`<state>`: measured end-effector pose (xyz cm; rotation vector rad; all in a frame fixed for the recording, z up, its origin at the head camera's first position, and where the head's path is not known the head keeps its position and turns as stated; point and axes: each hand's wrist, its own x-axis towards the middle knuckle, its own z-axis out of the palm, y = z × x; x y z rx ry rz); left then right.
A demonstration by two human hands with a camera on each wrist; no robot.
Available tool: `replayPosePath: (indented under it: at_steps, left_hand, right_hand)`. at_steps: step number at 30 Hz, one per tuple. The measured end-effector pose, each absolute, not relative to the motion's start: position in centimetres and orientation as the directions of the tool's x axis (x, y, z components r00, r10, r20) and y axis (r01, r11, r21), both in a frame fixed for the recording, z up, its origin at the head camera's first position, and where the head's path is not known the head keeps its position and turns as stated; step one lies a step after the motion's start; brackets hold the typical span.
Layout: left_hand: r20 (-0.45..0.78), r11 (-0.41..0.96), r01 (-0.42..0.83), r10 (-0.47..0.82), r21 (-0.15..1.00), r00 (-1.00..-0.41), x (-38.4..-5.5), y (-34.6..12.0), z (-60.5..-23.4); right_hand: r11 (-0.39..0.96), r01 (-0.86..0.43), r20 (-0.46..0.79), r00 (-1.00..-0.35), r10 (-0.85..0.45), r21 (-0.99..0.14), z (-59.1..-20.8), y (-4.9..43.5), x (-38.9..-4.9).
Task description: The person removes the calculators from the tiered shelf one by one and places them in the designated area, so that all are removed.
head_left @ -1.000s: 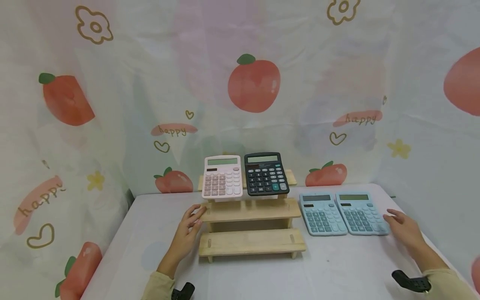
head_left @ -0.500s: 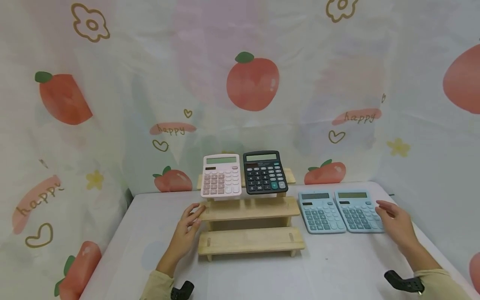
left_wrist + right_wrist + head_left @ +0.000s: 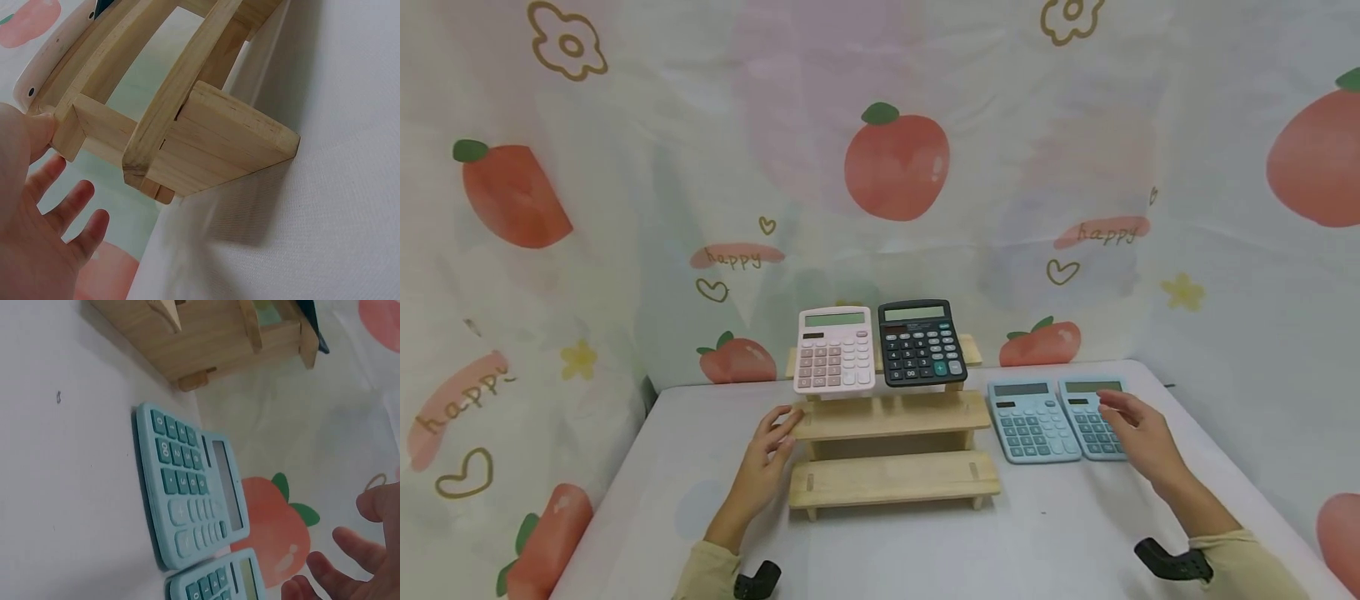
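Observation:
A stepped wooden display rack stands mid-table. My left hand touches the left end of its middle board; in the left wrist view, fingers spread loosely below that contact. Over the right-hand light blue calculator hovers my right hand, its fingers loosely bent with nothing between them, hiding that calculator's right part. Beside it lies another light blue calculator, which the right wrist view shows fully. A pink calculator and a black calculator lean on the rack's top tier.
The white tabletop meets a cloth backdrop printed with peaches and hearts at the back and sides. The rack's lower board juts forward between the hands. Each forearm wears a black strap device.
My right hand has moved left from the right edge of the right-hand blue calculator to over it. The left hand stays at the rack, and the head view has shifted slightly.

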<state>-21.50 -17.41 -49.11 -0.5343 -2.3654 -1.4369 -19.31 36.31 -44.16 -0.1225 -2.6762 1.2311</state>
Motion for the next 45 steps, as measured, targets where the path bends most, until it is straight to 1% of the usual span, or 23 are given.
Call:
replayPosePath:
  at_steps: [4, 8, 13, 21, 26, 35, 40, 45]
  left_hand:
    - [0.441, 0.432, 0.462, 0.154, 0.775, -0.884, -21.5, -17.4, -49.0]
    - [0.435, 0.438, 0.455, 0.153, 0.775, -0.887, -21.6, -17.4, -48.9]
    - [0.429, 0.437, 0.454, 0.16, 0.777, -0.889, -21.7, -17.4, -49.0]
    - [0.427, 0.432, 0.45, 0.156, 0.781, -0.891, -21.7, -17.3, -49.0]
    - [0.429, 0.425, 0.453, 0.158, 0.784, -0.889, -21.7, -17.2, -49.0]
    - [0.442, 0.434, 0.462, 0.153, 0.774, -0.884, -21.4, -17.2, -48.9]
    - [0.445, 0.434, 0.465, 0.152, 0.772, -0.882, -21.3, -17.3, -48.9]
    - [0.442, 0.436, 0.46, 0.15, 0.773, -0.884, -21.3, -17.5, -48.9]
  right_hand:
    - [0.669, -0.078, 0.195, -0.975, 0.102, -0.739, -43.6, 35.0, -19.1]
    - [0.658, -0.157, 0.256, -0.965, 0.056, -0.736, -43.2, 34.0, -19.0]
    - [0.65, -0.21, 0.293, -0.956, 0.019, -0.73, -42.7, 32.9, -19.0]
    - [0.636, -0.194, 0.251, -0.968, 0.0, -0.747, -42.2, 31.4, -19.1]
    - [0.615, -0.209, 0.244, -0.969, -0.028, -0.76, -41.9, 30.6, -19.2]
    - [0.546, -0.232, 0.226, -0.971, -0.081, -0.805, -41.1, 29.0, -19.8]
    - [0.529, -0.238, 0.223, -0.97, -0.092, -0.815, -40.4, 27.7, -20.3]
    - [0.48, -0.218, 0.185, -0.976, -0.117, -0.849, -39.8, 26.3, -21.1]
